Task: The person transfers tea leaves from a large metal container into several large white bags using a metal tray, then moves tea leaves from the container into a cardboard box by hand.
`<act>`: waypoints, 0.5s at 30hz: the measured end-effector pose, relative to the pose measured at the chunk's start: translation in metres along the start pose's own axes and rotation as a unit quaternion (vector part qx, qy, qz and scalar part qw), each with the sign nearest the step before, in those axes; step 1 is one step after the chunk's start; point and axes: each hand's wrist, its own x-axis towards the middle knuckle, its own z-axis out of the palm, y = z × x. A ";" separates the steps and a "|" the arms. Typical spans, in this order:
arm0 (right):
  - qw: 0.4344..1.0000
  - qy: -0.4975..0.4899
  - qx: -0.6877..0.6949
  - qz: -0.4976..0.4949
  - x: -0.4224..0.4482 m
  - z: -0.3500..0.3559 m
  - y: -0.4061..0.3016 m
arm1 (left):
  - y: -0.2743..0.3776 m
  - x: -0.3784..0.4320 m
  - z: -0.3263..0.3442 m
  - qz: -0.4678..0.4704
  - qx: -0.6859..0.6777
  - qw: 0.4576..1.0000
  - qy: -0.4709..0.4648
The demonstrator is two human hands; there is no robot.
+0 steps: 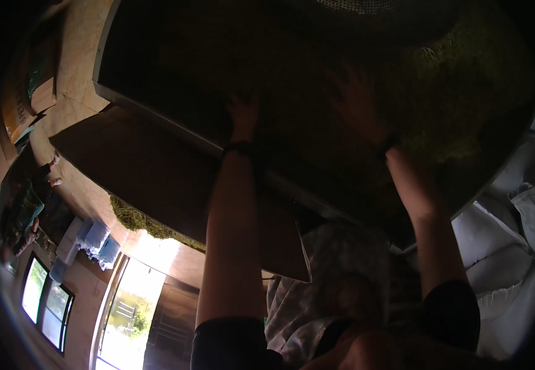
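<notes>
Both hands reach into the deep shade of a large, metal-edged bin or tray (175, 122) holding green, fibrous plant material (457, 97). Near its middle, my left hand (243, 111) has its fingers apart. Farther right and slightly higher is my right hand (355, 99), fingers spread and blurred. Each wrist has a dark band. Neither hand shows anything gripped; whether the palms touch the plant material is too dark to tell. Above them, at the top edge, is a round perforated part (360, 5).
A dark panel (156, 171) juts out below the bin's edge, with green plant material (138, 217) beyond it. White sacks (503, 231) are piled at the right. Cardboard boxes (15, 111) stand at the far left, near what seems to be another person. A bright doorway (131, 310) lies lower left.
</notes>
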 end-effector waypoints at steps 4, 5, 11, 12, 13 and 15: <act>0.997 -0.024 0.005 0.073 0.019 0.021 0.020 | 0.076 0.005 -0.015 0.029 0.146 0.979 -0.140; 0.995 -0.090 -0.051 0.000 0.009 0.023 -0.003 | 0.082 -0.018 -0.017 0.071 0.104 0.991 -0.034; 0.994 -0.068 -0.038 -0.074 -0.105 0.001 0.001 | 0.164 -0.133 -0.063 0.065 -0.249 0.966 -0.039; 0.997 -0.057 0.024 -0.055 -0.113 -0.004 0.006 | 0.154 -0.131 -0.059 0.064 -0.250 0.966 -0.035; 0.994 -0.049 0.088 -0.035 -0.120 -0.009 0.010 | 0.133 -0.128 -0.051 0.100 -0.158 0.982 -0.013; 0.998 0.041 0.031 0.024 -0.102 -0.034 0.036 | 0.109 -0.106 -0.049 0.120 0.074 0.990 0.009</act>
